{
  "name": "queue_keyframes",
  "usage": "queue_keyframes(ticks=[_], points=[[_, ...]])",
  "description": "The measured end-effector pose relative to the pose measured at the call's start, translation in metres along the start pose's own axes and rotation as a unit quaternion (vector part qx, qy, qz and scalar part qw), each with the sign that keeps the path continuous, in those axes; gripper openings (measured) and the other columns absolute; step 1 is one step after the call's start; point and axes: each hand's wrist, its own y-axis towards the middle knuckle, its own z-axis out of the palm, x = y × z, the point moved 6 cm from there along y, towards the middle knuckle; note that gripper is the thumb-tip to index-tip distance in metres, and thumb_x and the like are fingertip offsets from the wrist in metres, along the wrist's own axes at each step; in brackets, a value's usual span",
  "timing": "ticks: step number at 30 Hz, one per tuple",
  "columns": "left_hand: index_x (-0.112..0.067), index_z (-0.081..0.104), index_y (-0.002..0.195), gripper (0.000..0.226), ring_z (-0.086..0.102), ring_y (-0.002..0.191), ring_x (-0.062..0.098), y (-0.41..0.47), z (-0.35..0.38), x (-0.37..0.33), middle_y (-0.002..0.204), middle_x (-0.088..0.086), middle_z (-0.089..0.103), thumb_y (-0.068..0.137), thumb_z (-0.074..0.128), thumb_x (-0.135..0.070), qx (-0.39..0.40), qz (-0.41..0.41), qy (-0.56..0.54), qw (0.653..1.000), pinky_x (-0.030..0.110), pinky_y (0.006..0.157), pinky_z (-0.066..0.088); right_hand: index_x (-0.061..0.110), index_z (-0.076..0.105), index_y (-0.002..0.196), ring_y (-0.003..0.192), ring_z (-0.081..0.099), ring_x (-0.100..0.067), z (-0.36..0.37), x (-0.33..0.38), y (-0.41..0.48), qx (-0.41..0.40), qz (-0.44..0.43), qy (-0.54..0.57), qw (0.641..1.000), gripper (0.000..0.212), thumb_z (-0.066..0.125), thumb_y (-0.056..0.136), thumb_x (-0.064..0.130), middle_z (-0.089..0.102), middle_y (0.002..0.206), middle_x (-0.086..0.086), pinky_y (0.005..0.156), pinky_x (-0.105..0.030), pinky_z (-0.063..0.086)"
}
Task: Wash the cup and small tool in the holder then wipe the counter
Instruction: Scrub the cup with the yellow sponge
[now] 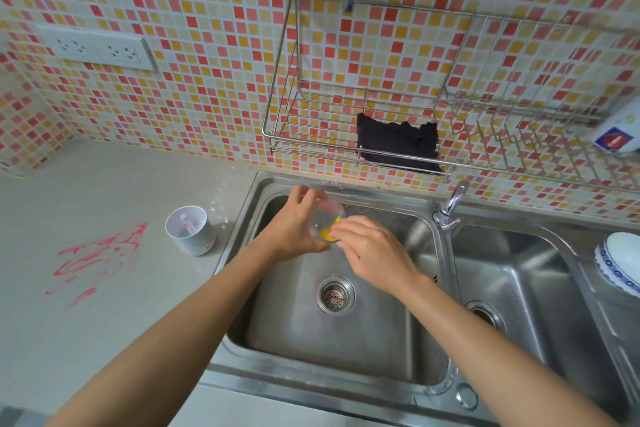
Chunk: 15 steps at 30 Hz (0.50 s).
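Over the left sink basin (304, 326) my left hand (294, 225) grips a clear cup (329, 215), tilted with its mouth toward my right hand. My right hand (370, 246) pinches a yellow sponge (327, 234) and pushes it into the cup. A white cylindrical holder (188, 230) stands on the counter left of the sink, with a small white and pink tool (187, 224) inside it. Red smears (100, 256) mark the grey counter (86, 191) left of the holder.
A dark cloth (398, 142) hangs on the wire wall rack (294, 135) above the sink. The tap (450, 208) stands between the two basins. A blue-patterned bowl (620, 263) sits at the right edge. A white carton (620, 135) lies on the rack's right end.
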Motion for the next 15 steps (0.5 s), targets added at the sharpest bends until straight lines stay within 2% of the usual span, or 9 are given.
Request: queue_keyframes(ticks=[2,4,5,7,9,11,13,15], points=[[-0.012,0.046,0.13,0.085,0.046,0.107,0.018,0.001,-0.002,0.003,0.121,0.004,0.043,0.057,0.087,-0.028,0.015,-0.004,0.039,0.999,0.024,0.092,0.043,0.015,0.072,0.109,0.105,0.061,-0.013,0.007,-0.005,-0.001,0.044,0.083,0.078,0.993,0.028,0.059,0.087,0.005,0.071,0.11,0.003,0.096,-0.028,0.046],[-0.017,0.046,0.134,0.088,0.045,0.113,0.02,0.001,-0.001,0.006,0.126,0.003,0.046,0.057,0.086,-0.034,0.042,-0.005,0.08,0.996,0.032,0.1,0.042,0.018,0.073,0.11,0.1,0.061,-0.005,0.009,-0.01,-0.002,0.064,0.131,0.127,0.981,0.029,0.059,0.088,0.005,0.071,0.112,0.004,0.094,-0.023,0.046],[-0.02,0.046,0.135,0.089,0.044,0.116,0.021,0.002,-0.001,0.007,0.128,0.002,0.048,0.058,0.085,-0.038,0.052,-0.009,0.101,0.994,0.036,0.103,0.04,0.019,0.073,0.11,0.102,0.061,-0.005,0.008,-0.011,-0.002,0.082,0.12,0.12,0.982,0.031,0.059,0.088,0.003,0.071,0.113,0.005,0.095,-0.021,0.046],[-0.025,0.046,0.136,0.089,0.044,0.12,0.022,0.003,0.0,0.009,0.131,-0.002,0.048,0.058,0.084,-0.044,0.063,-0.017,0.129,0.989,0.041,0.105,0.038,0.023,0.074,0.107,0.108,0.063,-0.012,0.004,-0.011,0.002,0.094,0.045,0.03,0.994,0.039,0.062,0.08,-0.003,0.071,0.111,0.005,0.09,-0.029,0.05],[-0.025,0.046,0.137,0.09,0.044,0.119,0.021,0.003,0.0,0.008,0.13,-0.004,0.049,0.058,0.085,-0.043,0.066,-0.013,0.129,0.989,0.035,0.104,0.038,0.023,0.074,0.099,0.107,0.064,-0.017,-0.003,-0.014,0.007,0.068,-0.008,-0.078,0.995,0.042,0.07,0.069,-0.005,0.071,0.107,0.007,0.077,-0.033,0.052],[-0.023,0.046,0.138,0.089,0.045,0.117,0.02,0.006,-0.003,0.005,0.129,-0.004,0.049,0.06,0.086,-0.039,0.062,-0.008,0.116,0.991,0.03,0.101,0.038,0.02,0.073,0.097,0.106,0.064,-0.018,-0.004,-0.011,0.008,0.047,-0.005,-0.1,0.994,0.039,0.071,0.068,-0.005,0.072,0.105,0.008,0.073,-0.033,0.051],[-0.021,0.046,0.138,0.086,0.045,0.115,0.018,0.008,-0.005,0.0,0.127,-0.003,0.049,0.062,0.085,-0.038,0.065,0.003,0.113,0.991,0.028,0.099,0.038,0.016,0.074,0.099,0.104,0.065,-0.02,0.007,-0.002,0.004,0.051,0.02,-0.036,0.998,0.035,0.064,0.074,-0.006,0.073,0.102,0.005,0.075,-0.037,0.053],[-0.021,0.047,0.138,0.083,0.044,0.114,0.018,0.007,-0.003,-0.003,0.127,-0.002,0.049,0.065,0.083,-0.038,0.08,0.024,0.131,0.988,0.026,0.099,0.037,0.012,0.075,0.102,0.106,0.064,-0.019,0.019,-0.003,0.0,0.068,0.083,0.06,0.992,0.029,0.061,0.082,-0.002,0.074,0.105,0.001,0.09,-0.038,0.051]])
